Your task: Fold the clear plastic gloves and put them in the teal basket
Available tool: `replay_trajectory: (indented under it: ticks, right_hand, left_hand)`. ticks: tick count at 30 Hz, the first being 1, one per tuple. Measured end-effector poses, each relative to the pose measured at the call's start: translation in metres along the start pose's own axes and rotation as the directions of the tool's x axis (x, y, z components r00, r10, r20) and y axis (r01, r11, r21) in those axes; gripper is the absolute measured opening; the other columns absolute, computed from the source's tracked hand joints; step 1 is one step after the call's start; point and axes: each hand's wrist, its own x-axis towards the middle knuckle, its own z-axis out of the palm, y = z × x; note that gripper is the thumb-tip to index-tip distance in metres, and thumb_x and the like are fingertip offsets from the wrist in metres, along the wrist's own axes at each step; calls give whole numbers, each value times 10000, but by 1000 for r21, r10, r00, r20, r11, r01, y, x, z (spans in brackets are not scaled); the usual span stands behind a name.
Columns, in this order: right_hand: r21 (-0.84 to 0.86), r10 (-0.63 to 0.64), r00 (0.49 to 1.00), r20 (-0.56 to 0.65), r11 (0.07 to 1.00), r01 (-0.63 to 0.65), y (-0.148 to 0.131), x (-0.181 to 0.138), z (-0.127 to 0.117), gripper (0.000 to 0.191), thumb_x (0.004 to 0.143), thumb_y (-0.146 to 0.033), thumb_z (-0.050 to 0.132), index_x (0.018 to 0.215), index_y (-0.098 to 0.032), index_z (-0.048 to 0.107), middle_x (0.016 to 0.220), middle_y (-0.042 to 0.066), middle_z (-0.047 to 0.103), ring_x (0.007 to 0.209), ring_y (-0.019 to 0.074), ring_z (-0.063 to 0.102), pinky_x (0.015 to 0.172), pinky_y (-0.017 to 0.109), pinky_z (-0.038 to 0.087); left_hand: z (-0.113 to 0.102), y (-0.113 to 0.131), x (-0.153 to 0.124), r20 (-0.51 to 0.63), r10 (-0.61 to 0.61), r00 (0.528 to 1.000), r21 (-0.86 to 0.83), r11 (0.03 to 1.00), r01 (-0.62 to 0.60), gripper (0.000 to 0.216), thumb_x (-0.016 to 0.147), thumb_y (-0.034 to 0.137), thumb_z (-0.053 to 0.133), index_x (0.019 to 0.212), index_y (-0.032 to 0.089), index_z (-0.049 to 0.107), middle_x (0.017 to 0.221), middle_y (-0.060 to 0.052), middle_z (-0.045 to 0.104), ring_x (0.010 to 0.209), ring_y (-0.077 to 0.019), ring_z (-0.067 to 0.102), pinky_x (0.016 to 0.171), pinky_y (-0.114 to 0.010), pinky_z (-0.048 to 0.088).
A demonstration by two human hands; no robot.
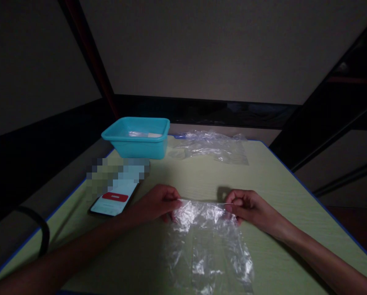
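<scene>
The left hand (163, 200) and right hand (247, 206) pinch clear, crinkled plastic film (206, 243) between fingers, a spread grip seemingly holding its far edge taut.

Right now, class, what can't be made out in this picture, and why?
Head view, held clear plastic: near end cut off by bottom edge.
Head view, phone: upper screen covered by pixelation.
Head view, blue basin: lower interior hidden by its front wall.
</scene>
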Motion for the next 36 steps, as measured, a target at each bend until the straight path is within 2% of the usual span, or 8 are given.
replay_trajectory:
  ticks: [7, 16, 23, 25, 28, 31, 33, 36]
  right_hand:
    - [7, 22, 998, -52, 1000, -22, -1, 1, 0, 333, 663, -449, 711, 665, -156, 553, 601, 10, 650, 473, 61, 546, 457, 184, 454]
    - [-32, 8, 989, -145, 999, -12, -2, 3, 1, 401, 635, -535, 694, 654, -166, 538, 515, -29, 553, 434, 66, 493, 437, 206, 451]
    - [-107, -95, 981, -171, 991, 77, -3, 5, -1, 404, 700, -561, 619, 740, -166, 542, 581, -3, 566, 472, 89, 519, 446, 226, 457]
    - [-150, -136, 972, -193, 983, 108, -2, 5, -4, 387, 726, -548, 594, 761, -168, 531, 649, 20, 587, 509, 102, 538, 457, 235, 456]
    - [-344, -256, 937, -237, 924, 165, 1, 5, -11, 293, 778, -462, 553, 752, -171, 540, 670, 25, 580, 548, 118, 534, 483, 250, 441]
    - [-562, -387, 900, -200, 798, 218, 4, 5, -15, 195, 809, -340, 514, 737, -170, 579, 695, 34, 585, 598, 138, 540, 524, 268, 429]
    - [-628, -423, 892, -162, 741, 237, 7, 6, -16, 174, 810, -293, 502, 731, -169, 596, 713, 38, 588, 616, 143, 546, 537, 273, 427]
    - [-643, -421, 894, -151, 729, 235, 9, 8, -16, 150, 799, -264, 508, 729, -169, 600, 712, 35, 589, 614, 144, 549, 540, 274, 432]
  left_hand:
    - [2, -1, 0, -67, 52, 996, 41, 998, -50, 194, 702, 314, 560, 605, 158, 500, 470, 49, 530, 438, -96, 561, 380, -158, 385]
    - [3, 2, 1, -157, 57, 986, 22, 998, -54, 161, 690, 285, 521, 599, 155, 493, 495, 53, 511, 463, -114, 596, 366, -159, 390]
    - [3, 4, 2, -243, 90, 966, 139, 989, -58, 162, 729, 258, 474, 598, 163, 487, 456, 44, 515, 382, -85, 486, 345, -159, 313]
    - [2, 3, 1, -310, 186, 932, 276, 956, -99, 136, 744, 258, 480, 661, 158, 519, 472, 50, 503, 392, -86, 459, 373, -175, 325]
    - [1, 0, -2, -378, 466, 800, 555, 806, -207, 110, 722, 212, 517, 797, 146, 564, 636, 15, 553, 557, -128, 530, 506, -237, 436]
    - [2, -6, -6, -220, 690, 690, 717, 594, -365, 170, 748, 170, 501, 899, 139, 573, 918, -66, 602, 834, -182, 581, 730, -333, 499]
    - [3, -10, -8, -45, 733, 679, 739, 482, -471, 229, 799, 175, 475, 1008, 143, 563, 1072, -98, 593, 1009, -199, 555, 859, -371, 474]
    - [5, -15, -10, 201, 675, 710, 737, 373, -563, 371, 845, 206, 459, 1212, 156, 478, 1285, -121, 512, 1210, -210, 448, 986, -403, 397]
